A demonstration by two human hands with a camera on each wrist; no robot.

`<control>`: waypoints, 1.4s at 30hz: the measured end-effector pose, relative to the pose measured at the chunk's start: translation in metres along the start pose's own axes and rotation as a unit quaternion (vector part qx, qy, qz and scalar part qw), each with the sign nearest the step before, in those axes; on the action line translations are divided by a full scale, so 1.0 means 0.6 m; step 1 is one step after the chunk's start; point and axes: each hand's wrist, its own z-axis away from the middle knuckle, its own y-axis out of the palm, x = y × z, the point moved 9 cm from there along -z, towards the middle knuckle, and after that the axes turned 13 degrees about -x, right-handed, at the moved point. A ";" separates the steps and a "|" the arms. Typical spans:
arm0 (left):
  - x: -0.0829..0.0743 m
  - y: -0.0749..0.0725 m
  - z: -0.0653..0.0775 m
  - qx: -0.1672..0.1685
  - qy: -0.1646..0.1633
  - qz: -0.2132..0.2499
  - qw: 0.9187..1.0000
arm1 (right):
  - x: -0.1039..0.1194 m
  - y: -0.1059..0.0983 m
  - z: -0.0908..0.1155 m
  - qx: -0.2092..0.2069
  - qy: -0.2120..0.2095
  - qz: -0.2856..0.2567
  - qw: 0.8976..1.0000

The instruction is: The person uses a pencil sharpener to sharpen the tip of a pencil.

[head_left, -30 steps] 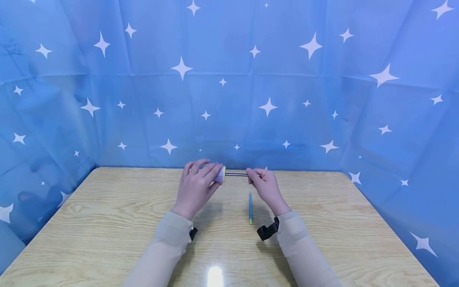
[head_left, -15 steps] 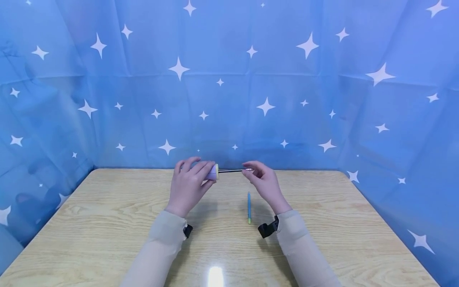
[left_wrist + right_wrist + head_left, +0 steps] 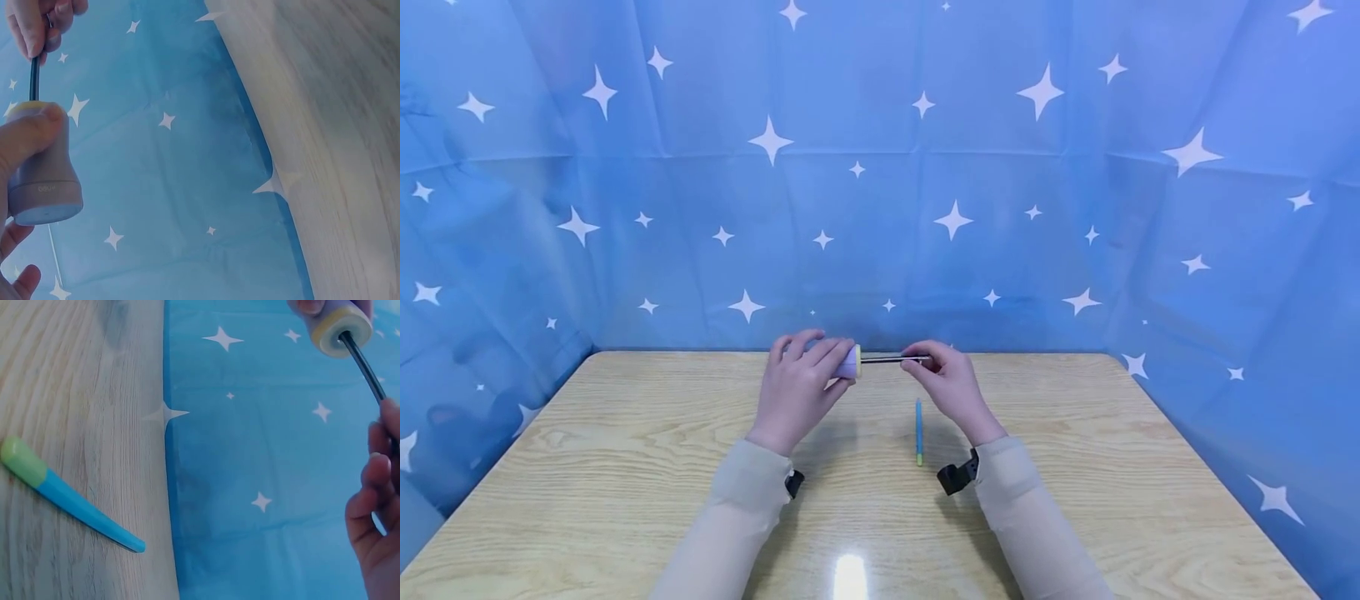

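Shifted slightly leftward, the purple cylinder [image 3: 850,363] is held by the left grip [image 3: 794,388], right grip [image 3: 948,380] pinching its rod [image 3: 881,360], blue stick [image 3: 919,432] nearby.

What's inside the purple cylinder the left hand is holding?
The dark rod runs into the pale end of the purple cylinder, its other part pinched by the right hand. The opaque wall hides how deep it reaches and anything else inside.

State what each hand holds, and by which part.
The left hand holds the purple container around its side; the right hand pinches the dark rod near its outer end.
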 end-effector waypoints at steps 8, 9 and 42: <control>-0.006 -0.006 -0.005 -0.019 0.004 0.009 1.000 | 0.001 0.000 0.003 0.006 -0.001 -0.010 1.000; -0.006 -0.006 -0.006 -0.020 0.004 0.011 1.000 | 0.002 0.000 0.003 0.005 0.000 -0.011 1.000; 0.010 -0.003 0.001 -0.004 -0.028 -0.010 1.000 | 0.000 -0.018 -0.005 -0.004 0.017 -0.044 0.999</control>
